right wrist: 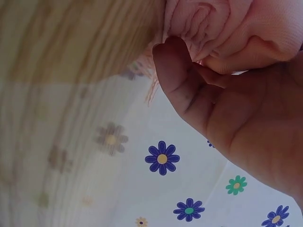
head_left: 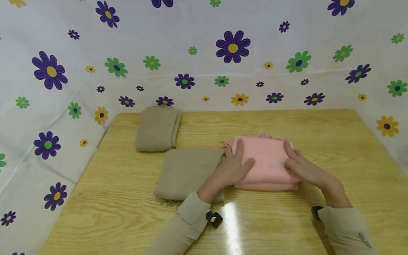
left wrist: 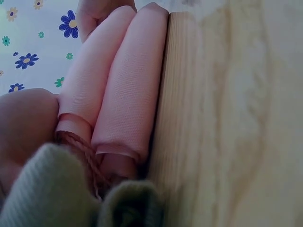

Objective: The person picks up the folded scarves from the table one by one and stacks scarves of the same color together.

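Observation:
A folded pink fringed scarf [head_left: 264, 159] lies on the wooden table between both hands, its tassels showing at the far edge. My left hand [head_left: 234, 166] rests along its left side, with thumb and index finger extended over the top. On the opposite side, my right hand [head_left: 304, 168] touches the scarf's right edge, thumb on top and other fingers along the side. Two thick rounded folds of the pink scarf [left wrist: 128, 90] face the left wrist view. In the right wrist view the fingertips lie against its layered side folds [right wrist: 203, 23].
A folded beige-grey fringed scarf [head_left: 188, 173] lies just left of the pink one, partly behind my left forearm. Another folded beige-grey piece [head_left: 156, 129] sits farther back at the left. The table [head_left: 111, 209] meets a flower-patterned white cloth [head_left: 204, 46] behind.

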`<state>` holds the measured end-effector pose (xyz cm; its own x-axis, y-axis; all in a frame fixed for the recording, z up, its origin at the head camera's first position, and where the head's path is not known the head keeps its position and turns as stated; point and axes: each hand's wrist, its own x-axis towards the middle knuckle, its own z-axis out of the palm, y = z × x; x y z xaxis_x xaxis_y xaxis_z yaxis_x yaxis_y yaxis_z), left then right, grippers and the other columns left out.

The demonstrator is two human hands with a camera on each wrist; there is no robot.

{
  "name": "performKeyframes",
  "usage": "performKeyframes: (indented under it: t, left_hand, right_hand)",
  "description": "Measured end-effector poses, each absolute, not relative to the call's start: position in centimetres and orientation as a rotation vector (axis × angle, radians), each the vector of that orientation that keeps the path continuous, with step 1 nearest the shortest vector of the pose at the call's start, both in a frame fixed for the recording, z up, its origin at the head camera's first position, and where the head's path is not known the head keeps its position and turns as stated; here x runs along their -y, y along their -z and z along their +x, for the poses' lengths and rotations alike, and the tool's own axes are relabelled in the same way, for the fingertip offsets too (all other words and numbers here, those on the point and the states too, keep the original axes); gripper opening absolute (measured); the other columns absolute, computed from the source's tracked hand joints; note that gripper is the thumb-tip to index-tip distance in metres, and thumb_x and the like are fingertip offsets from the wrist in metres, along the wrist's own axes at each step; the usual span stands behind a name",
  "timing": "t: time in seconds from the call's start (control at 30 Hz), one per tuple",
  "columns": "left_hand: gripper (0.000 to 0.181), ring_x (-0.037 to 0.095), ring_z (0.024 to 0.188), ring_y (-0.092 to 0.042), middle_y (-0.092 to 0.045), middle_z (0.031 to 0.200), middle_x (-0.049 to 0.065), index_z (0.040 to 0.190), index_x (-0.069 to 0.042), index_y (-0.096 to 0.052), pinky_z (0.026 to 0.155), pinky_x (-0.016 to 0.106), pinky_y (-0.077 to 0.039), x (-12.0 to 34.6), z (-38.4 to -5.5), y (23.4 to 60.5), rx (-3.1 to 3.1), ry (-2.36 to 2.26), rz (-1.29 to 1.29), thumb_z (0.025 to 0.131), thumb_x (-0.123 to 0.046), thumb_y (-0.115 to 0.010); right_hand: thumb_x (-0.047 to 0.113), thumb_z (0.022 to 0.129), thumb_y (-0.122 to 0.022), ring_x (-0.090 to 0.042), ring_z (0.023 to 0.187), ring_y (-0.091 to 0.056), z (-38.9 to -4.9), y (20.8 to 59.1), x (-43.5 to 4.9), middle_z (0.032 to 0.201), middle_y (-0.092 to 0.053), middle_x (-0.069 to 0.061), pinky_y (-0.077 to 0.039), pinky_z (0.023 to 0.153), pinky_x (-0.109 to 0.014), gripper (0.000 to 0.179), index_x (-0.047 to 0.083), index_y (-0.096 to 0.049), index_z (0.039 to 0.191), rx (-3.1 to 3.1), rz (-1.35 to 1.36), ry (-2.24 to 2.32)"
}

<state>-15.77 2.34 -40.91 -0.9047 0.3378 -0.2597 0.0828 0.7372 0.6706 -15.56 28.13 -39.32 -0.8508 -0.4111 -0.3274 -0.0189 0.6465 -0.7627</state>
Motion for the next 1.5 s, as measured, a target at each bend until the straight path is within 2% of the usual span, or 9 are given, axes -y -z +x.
performKeyframes:
  t: [0.23,0.5,0.83,0.97,1.17,1.37,1.5]
  left_hand:
    - [0.083,0.051,0.147,-0.004,0.001,0.164,0.022,0.160,-0.019,0.007,0.106,0.063,-0.035,-2.3,-15.9,41.0,-2.647,-0.855,0.300,0.100,-0.062,-0.032]
    - [0.084,0.052,0.146,-0.007,-0.002,0.163,0.025,0.160,-0.016,0.007,0.103,0.063,-0.038,-2.2,-15.9,40.9,-2.669,-0.823,0.331,0.101,-0.062,-0.030]
    - [0.086,0.053,0.145,-0.010,-0.002,0.162,0.028,0.160,-0.015,0.005,0.111,0.062,-0.029,-1.7,-15.7,40.3,-2.679,-0.963,0.318,0.101,-0.057,-0.040]
    - [0.085,0.052,0.146,-0.012,-0.002,0.163,0.026,0.160,-0.016,0.005,0.110,0.061,-0.030,-1.7,-15.5,40.1,-2.689,-0.964,0.333,0.101,-0.056,-0.041]
    - [0.074,0.052,0.142,-0.025,-0.005,0.163,0.026,0.161,-0.016,-0.006,0.109,0.056,-0.034,-2.3,-14.9,39.6,-2.829,-0.658,0.451,0.104,-0.055,-0.032]
    - [0.076,0.052,0.143,-0.021,-0.003,0.163,0.025,0.160,-0.008,-0.006,0.115,0.054,-0.027,-2.5,-14.6,39.4,-2.814,-0.593,0.473,0.105,-0.056,-0.027]
    - [0.078,0.052,0.143,-0.020,-0.002,0.164,0.025,0.160,-0.007,-0.003,0.115,0.053,-0.026,-2.4,-14.8,39.6,-2.803,-0.603,0.481,0.104,-0.057,-0.026]
  right_hand:
    - [0.028,0.100,-0.037,-0.048,0.145,0.017,-15.7,39.1,-28.0,0.163,0.017,-0.019,-0.002,0.111,-0.071,0.078,0.007,0.015,0.156,-2.399,-0.341,1.084]
    - [0.028,0.101,-0.036,-0.047,0.146,0.016,-15.7,39.0,-27.9,0.162,0.018,-0.020,-0.003,0.111,-0.070,0.078,0.007,0.016,0.156,-2.383,-0.338,1.084]
    - [0.024,0.103,-0.044,-0.047,0.147,0.015,-16.3,38.5,-28.8,0.163,0.017,-0.020,-0.001,0.110,-0.071,0.078,0.013,0.011,0.158,-2.325,-0.397,1.148]
    - [0.027,0.104,-0.047,-0.049,0.147,0.012,-16.1,38.0,-29.1,0.163,0.013,-0.024,-0.004,0.109,-0.073,0.078,0.013,0.007,0.159,-2.326,-0.415,1.142]
    - [0.038,0.105,-0.047,-0.052,0.146,0.009,-15.5,37.7,-29.3,0.162,0.009,-0.028,-0.007,0.107,-0.074,0.080,0.014,0.006,0.159,-2.343,-0.387,1.095]
    - [0.035,0.105,-0.047,-0.052,0.146,0.011,-15.4,37.9,-29.4,0.162,0.012,-0.027,-0.006,0.107,-0.075,0.081,0.012,0.008,0.159,-2.333,-0.399,1.105]
    - [0.034,0.105,-0.047,-0.051,0.146,0.010,-15.4,37.8,-29.5,0.162,0.013,-0.025,-0.005,0.108,-0.074,0.080,0.012,0.009,0.158,-2.330,-0.404,1.116]
